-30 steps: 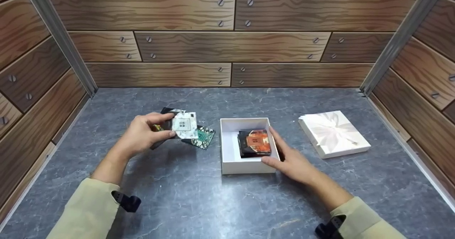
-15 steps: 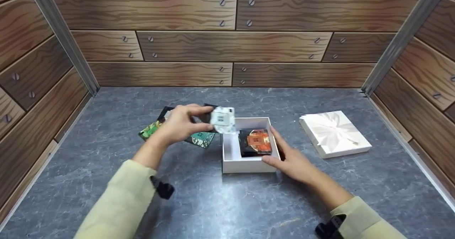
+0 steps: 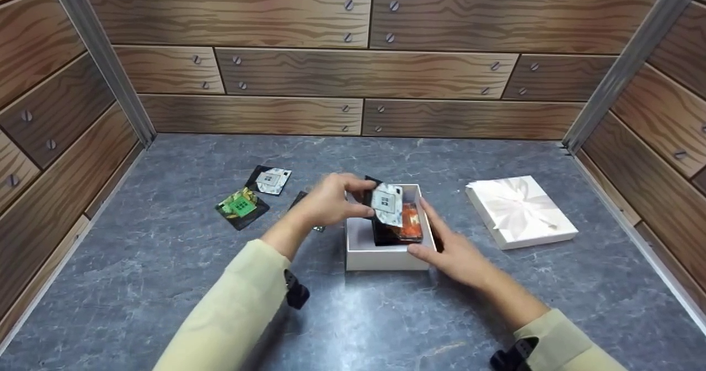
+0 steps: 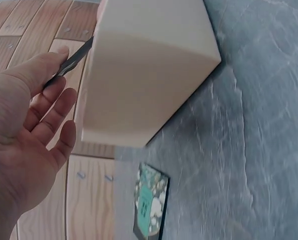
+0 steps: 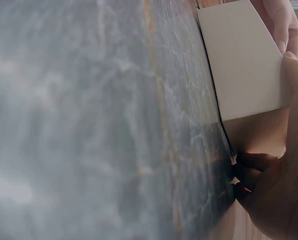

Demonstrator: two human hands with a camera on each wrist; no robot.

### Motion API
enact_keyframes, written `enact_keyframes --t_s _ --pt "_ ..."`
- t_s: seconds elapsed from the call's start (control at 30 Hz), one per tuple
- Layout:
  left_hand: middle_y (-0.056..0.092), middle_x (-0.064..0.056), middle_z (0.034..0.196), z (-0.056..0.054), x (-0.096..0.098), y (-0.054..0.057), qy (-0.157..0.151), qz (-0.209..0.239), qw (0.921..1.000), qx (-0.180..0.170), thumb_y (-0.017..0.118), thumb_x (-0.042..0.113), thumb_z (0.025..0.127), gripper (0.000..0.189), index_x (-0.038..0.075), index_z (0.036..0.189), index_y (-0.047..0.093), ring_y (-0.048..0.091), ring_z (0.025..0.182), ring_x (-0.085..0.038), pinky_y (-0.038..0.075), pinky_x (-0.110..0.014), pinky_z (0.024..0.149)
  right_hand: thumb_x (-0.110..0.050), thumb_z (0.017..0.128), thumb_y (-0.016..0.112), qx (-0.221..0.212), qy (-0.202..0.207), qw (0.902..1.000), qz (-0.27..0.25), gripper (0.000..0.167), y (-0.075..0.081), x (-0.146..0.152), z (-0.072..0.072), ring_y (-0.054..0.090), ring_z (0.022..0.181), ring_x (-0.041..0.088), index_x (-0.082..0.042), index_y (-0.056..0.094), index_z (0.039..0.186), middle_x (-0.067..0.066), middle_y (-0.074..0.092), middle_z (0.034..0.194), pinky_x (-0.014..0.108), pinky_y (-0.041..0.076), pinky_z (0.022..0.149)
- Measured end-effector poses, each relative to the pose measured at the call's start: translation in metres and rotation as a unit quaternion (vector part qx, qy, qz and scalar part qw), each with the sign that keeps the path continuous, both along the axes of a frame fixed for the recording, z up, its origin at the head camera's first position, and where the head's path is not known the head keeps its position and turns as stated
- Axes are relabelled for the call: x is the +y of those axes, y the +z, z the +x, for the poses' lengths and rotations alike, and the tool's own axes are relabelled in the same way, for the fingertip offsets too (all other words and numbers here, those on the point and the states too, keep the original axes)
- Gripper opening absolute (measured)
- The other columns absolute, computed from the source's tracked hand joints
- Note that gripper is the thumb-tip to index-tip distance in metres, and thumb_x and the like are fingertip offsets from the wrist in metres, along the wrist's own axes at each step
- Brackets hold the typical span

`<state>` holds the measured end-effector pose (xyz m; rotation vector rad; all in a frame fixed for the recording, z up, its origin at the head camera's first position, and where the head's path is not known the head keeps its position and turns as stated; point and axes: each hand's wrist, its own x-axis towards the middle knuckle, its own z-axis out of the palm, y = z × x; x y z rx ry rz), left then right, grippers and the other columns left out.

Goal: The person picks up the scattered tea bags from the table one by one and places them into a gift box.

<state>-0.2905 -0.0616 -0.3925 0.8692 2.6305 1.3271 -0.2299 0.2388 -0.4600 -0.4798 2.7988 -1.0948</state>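
My left hand point(image 3: 333, 203) pinches a square black-and-white coaster point(image 3: 388, 204) between thumb and fingers, tilted over the open white box point(image 3: 386, 260). Seen from the left wrist, that coaster is a thin dark edge just above the box rim. Inside the box lies a stack of coasters point(image 3: 412, 225), the top one orange and black, partly covered by the held one. My right hand point(image 3: 455, 255) grips the box at its near right corner, thumb on the front rim and fingers along the right wall.
Left of the box lie a white-and-black coaster point(image 3: 272, 180), a green-and-black coaster point(image 3: 240, 206) and a teal one point(image 4: 149, 202), mostly hidden by the left hand in the head view. A white lid with a ribbon bow point(image 3: 521, 211) lies at the right. Wood-patterned walls surround the grey table.
My left hand has carried the black-and-white coaster rightward from the loose coasters to over the box, uncovering the green and white ones. My right hand has stayed on the box.
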Motion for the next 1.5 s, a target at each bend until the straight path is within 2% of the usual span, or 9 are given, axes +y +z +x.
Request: enact_keyframes --t_s 0.13,0.33,0.43,0.63,0.9,1.07,1.17,1.3,1.5 --pt "0.073 -0.011 0.125 0.000 0.012 -0.003 -0.009 -0.017 0.9998 0.004 0.087 0.012 0.088 0.060 0.002 0.143 0.065 0.068 0.103 -0.022 0.056 -0.042 0.096 -0.058 0.098 0.069 0.003 0.003 1.0000 -0.003 0.099 0.001 0.000 0.001 0.052 0.134 0.054 -0.034 0.008 0.172 0.030 0.043 0.160 0.071 0.039 0.111" --pt "0.073 -0.009 0.126 0.001 0.026 -0.006 -0.006 -0.047 0.9987 0.017 0.088 0.015 0.088 0.059 0.005 0.142 0.067 0.067 0.099 -0.017 0.055 -0.033 0.092 -0.054 0.099 0.071 0.014 0.009 0.9998 -0.012 0.097 0.002 -0.001 0.002 0.056 0.131 0.052 -0.033 0.010 0.172 0.024 0.048 0.159 0.069 0.041 0.110" --pt "0.073 -0.010 0.128 0.001 0.030 -0.008 -0.002 -0.055 0.9983 0.016 0.088 0.017 0.087 0.059 0.005 0.142 0.068 0.066 0.102 -0.018 0.055 -0.033 0.095 -0.055 0.098 0.071 0.009 0.005 0.9999 -0.012 0.098 0.002 -0.002 0.001 0.055 0.132 0.053 -0.036 0.010 0.172 0.024 0.047 0.160 0.070 0.041 0.110" --pt "0.071 -0.011 0.134 0.002 0.033 -0.012 0.002 -0.063 0.9980 0.012 0.088 0.019 0.087 0.059 0.007 0.142 0.068 0.066 0.118 -0.023 0.051 -0.038 0.107 -0.056 0.098 0.070 0.005 0.002 1.0000 -0.006 0.097 0.001 -0.003 0.002 0.053 0.134 0.055 -0.037 0.010 0.172 0.023 0.045 0.161 0.071 0.039 0.110" --pt "0.069 -0.013 0.138 0.002 0.037 -0.016 -0.013 -0.052 0.9985 0.005 0.086 0.015 0.089 0.059 0.002 0.142 0.066 0.064 0.119 -0.022 0.049 -0.037 0.108 -0.059 0.098 0.068 0.002 -0.001 1.0000 0.000 0.098 0.002 -0.003 0.001 0.054 0.131 0.056 -0.035 0.009 0.172 0.032 0.044 0.158 0.072 0.041 0.107" --pt "0.075 -0.012 0.122 0.001 0.037 -0.017 -0.018 -0.055 0.9984 0.000 0.086 0.015 0.089 0.059 0.000 0.142 0.066 0.068 0.102 -0.018 0.055 -0.032 0.096 -0.058 0.098 0.069 0.006 -0.001 1.0000 0.002 0.098 0.001 -0.003 0.001 0.055 0.130 0.056 -0.033 0.010 0.172 0.034 0.046 0.156 0.072 0.042 0.107" --pt "0.077 -0.010 0.112 0.000 0.038 -0.017 -0.023 -0.059 0.9980 -0.004 0.086 0.014 0.089 0.058 -0.001 0.141 0.066 0.069 0.094 -0.015 0.056 -0.029 0.089 -0.057 0.098 0.070 0.007 0.002 1.0000 -0.003 0.098 0.000 -0.003 0.000 0.056 0.131 0.053 -0.034 0.010 0.172 0.029 0.048 0.157 0.069 0.042 0.108" --pt "0.078 -0.009 0.109 0.000 0.039 -0.017 -0.028 -0.076 0.9967 0.004 0.086 0.015 0.089 0.055 -0.001 0.138 0.068 0.068 0.090 -0.012 0.056 -0.029 0.087 -0.055 0.097 0.072 0.009 0.004 0.9998 -0.015 0.099 0.000 -0.003 0.000 0.054 0.134 0.048 -0.035 0.010 0.172 0.019 0.048 0.160 0.066 0.041 0.111" --pt "0.079 -0.005 0.103 0.000 0.041 -0.016 -0.034 -0.109 0.9930 0.031 0.087 0.017 0.089 0.047 0.004 0.132 0.074 0.063 0.083 -0.010 0.055 -0.030 0.082 -0.055 0.097 0.072 0.014 0.004 0.9998 -0.012 0.098 -0.001 -0.002 0.000 0.054 0.135 0.047 -0.035 0.011 0.172 0.019 0.048 0.160 0.065 0.041 0.112"
